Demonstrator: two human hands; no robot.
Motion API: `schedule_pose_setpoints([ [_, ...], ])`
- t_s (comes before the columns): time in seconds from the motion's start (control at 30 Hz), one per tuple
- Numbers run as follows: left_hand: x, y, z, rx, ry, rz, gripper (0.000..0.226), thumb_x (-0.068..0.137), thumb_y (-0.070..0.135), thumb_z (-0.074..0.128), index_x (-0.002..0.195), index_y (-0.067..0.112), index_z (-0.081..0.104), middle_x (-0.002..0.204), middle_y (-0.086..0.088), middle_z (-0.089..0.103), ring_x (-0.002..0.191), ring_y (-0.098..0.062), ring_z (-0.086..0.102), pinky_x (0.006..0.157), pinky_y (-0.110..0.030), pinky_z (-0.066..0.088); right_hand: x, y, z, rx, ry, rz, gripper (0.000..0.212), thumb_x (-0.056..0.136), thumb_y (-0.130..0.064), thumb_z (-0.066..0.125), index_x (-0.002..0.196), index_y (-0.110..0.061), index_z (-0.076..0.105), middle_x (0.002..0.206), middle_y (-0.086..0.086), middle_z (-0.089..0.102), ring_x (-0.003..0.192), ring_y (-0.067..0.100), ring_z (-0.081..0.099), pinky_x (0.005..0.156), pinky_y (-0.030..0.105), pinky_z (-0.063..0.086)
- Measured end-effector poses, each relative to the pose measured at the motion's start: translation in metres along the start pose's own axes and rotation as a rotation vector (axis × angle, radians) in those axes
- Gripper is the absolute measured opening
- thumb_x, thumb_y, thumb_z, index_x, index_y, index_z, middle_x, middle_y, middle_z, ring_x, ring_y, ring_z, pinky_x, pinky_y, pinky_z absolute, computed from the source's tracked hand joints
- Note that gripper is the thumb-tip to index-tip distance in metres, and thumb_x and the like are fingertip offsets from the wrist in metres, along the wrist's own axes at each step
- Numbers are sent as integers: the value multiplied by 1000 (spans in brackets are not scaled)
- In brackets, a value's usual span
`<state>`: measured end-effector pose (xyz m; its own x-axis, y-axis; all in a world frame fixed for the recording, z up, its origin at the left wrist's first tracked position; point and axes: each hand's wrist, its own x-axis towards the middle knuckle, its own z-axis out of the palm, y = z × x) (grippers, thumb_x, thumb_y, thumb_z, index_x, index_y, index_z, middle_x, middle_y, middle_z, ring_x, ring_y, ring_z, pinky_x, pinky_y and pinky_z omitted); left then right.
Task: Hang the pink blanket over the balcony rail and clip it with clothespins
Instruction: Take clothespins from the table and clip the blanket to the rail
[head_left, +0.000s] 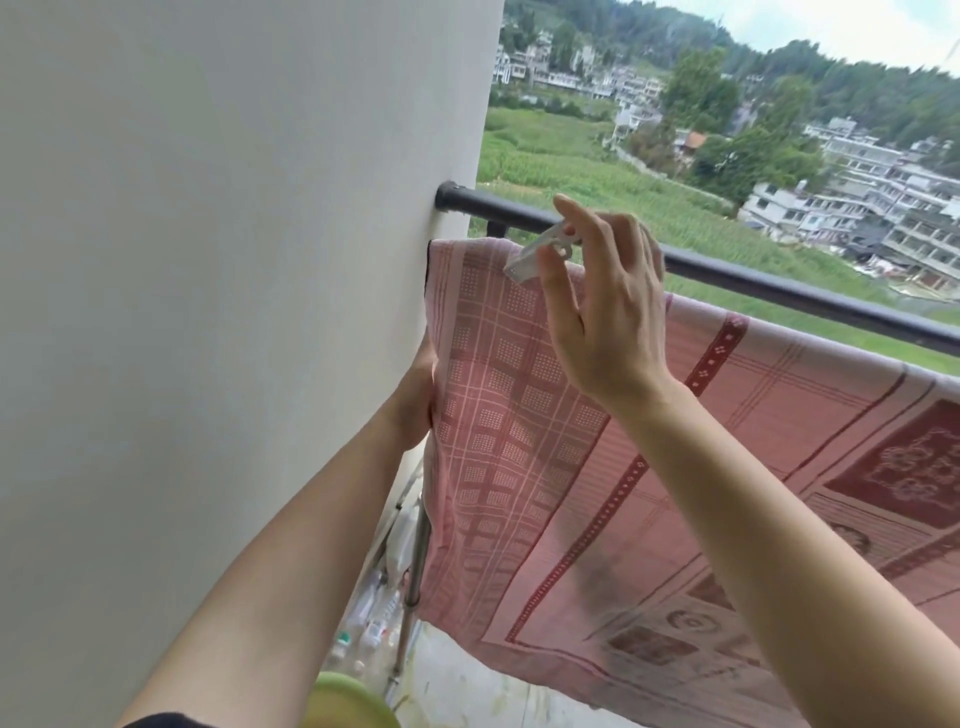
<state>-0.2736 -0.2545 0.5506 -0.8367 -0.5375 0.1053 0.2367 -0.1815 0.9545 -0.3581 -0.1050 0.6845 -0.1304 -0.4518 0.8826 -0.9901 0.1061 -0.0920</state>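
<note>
The pink blanket (524, 415), checked with dark red patterns, hangs draped over a rail below the black balcony rail (779, 283), its left edge close to the wall. My left hand (418, 400) grips that left edge from behind, fingers hidden by the cloth. My right hand (602, 306) is raised just above the blanket's top fold, holding a white clothespin (537, 254) between thumb and fingers. The clothespin's tip points down-left at the top edge of the blanket; whether it bites the cloth I cannot tell.
A white wall (234, 260) fills the left side, with the black rail fixed into it. A metal pole (415, 571) and several plastic bottles (374, 618) stand on the floor below. A green container rim (348, 699) shows at the bottom. Fields and buildings lie beyond.
</note>
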Motion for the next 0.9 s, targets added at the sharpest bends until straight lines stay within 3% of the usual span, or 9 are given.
schedule_pose_setpoints([
  [0.07, 4, -2, -5, 60, -12, -36, 42, 108, 39, 25, 137, 25, 51, 120, -11, 68, 111, -29, 66, 90, -43, 55, 13, -2, 6, -52, -104, 108, 42, 105, -35, 38, 135, -10, 53, 115, 8, 59, 82, 15, 56, 65, 28, 42],
  [0.13, 5, -7, -14, 121, 18, -101, 40, 106, 34, 32, 136, 16, 52, 98, -5, 73, 90, -22, 71, 73, -30, 57, 16, -3, 13, -125, -159, 175, 44, 106, -41, 31, 131, -14, 55, 116, 5, 59, 73, 16, 58, 56, 26, 36],
  [0.2, 1, -8, -16, 117, 69, -132, 42, 104, 38, 37, 120, 12, 64, 80, -1, 70, 75, -18, 67, 61, -25, 54, 13, -4, 16, -178, -146, 151, 41, 105, -42, 31, 119, -15, 59, 107, 3, 60, 66, 18, 57, 55, 27, 34],
  [0.27, -1, -11, -10, 57, 210, -110, 41, 103, 38, 41, 98, 12, 71, 72, 0, 71, 73, -19, 68, 63, -29, 58, 11, -4, 18, -199, -132, 114, 39, 105, -41, 33, 113, -15, 60, 100, 3, 61, 61, 16, 50, 53, 27, 32],
  [0.37, -2, -13, 5, -49, 395, -100, 48, 101, 42, 46, 71, 10, 65, 50, 1, 62, 51, -14, 63, 48, -23, 53, 10, -1, 18, -223, -121, 102, 38, 105, -41, 34, 112, -15, 61, 99, 3, 62, 59, 13, 46, 52, 25, 30],
  [0.43, -2, -14, 2, -44, 357, -112, 51, 100, 41, 47, 62, 8, 55, 46, 1, 52, 45, -14, 54, 42, -19, 42, 10, 0, 17, -222, -105, 101, 37, 105, -40, 35, 111, -15, 62, 98, 3, 62, 59, 13, 45, 52, 25, 28],
  [0.57, 2, -2, -11, 52, -29, -151, 35, 102, 15, 32, 87, 11, 63, 64, 4, 65, 58, -10, 63, 52, -18, 51, 11, -2, 20, -219, -79, 94, 37, 104, -39, 36, 108, -14, 62, 96, 4, 62, 58, 13, 43, 52, 25, 29],
  [0.7, 16, 11, -14, 92, -136, -273, 33, 101, 29, 43, 111, 8, 66, 98, -8, 70, 89, -24, 68, 81, -37, 58, 10, -1, 22, -246, -54, 79, 36, 104, -39, 36, 105, -14, 63, 92, 3, 62, 58, 10, 40, 51, 25, 29],
  [0.9, 23, 9, -28, 23, -236, -334, 28, 101, 16, 44, 114, 5, 67, 108, -15, 67, 101, -33, 63, 94, -51, 51, 6, 2, 24, -274, -17, 26, 34, 103, -37, 40, 101, -13, 64, 89, 2, 61, 56, 10, 43, 53, 25, 28],
])
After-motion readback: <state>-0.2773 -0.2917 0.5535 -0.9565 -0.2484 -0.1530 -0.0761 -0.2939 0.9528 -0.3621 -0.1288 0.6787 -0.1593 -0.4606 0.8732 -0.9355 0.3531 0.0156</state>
